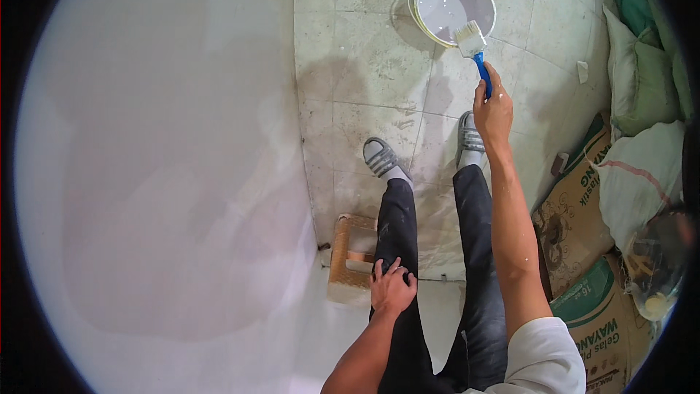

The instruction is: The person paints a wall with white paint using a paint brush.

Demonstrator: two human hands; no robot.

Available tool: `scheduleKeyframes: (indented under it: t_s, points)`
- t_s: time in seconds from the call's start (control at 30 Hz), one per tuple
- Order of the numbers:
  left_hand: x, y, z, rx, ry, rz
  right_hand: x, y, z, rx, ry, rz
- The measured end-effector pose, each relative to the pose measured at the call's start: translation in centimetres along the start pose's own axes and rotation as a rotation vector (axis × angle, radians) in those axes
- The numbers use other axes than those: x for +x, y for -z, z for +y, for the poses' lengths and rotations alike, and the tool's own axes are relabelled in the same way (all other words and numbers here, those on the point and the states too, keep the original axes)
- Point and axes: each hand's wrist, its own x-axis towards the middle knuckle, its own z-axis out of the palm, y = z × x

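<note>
My right hand (494, 108) is closed around the blue handle of a flat paintbrush (472, 40). The brush's pale bristles are over the near edge of a round bucket (477, 1), which holds whitish-lilac paint (440, 14). Whether the bristles touch the paint or the rim, I cannot tell. Lower down, my left hand (392, 290) rests on my left leg near the knee, its fingers spread over the dark trousers and nothing visible in them. A few pale specks dot my right hand and forearm.
A pale wall (175, 146) with darker patches fills the left side. An orange-brown stool (340, 259) stands beside my left leg. Cardboard boxes (572, 226), a white sack (634, 175) and green sacks (652, 84) line the right. Stained tiles (364, 66) cover the floor.
</note>
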Motion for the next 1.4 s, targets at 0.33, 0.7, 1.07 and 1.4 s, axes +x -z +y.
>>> scheduleKeyframes:
  t_s: [0.33,0.7,1.07,1.4]
  points:
    - [0.0,-0.6,-2.2,0.029,0.004,-0.046,-18.2,-9.9,-11.8,0.412,0.137,-0.38]
    - [-0.8,-4.6,-7.4,0.02,-0.193,0.077,-25.7,-10.0,-23.5,0.517,0.195,-0.767]
    - [-1.1,-0.3,-5.5,0.047,-0.139,0.01,-24.0,-10.8,-22.0,0.453,0.313,-0.706]
    - [-0.6,0.0,-5.4,0.018,-0.124,0.012,-21.5,-17.0,-23.0,0.41,0.324,-0.781]
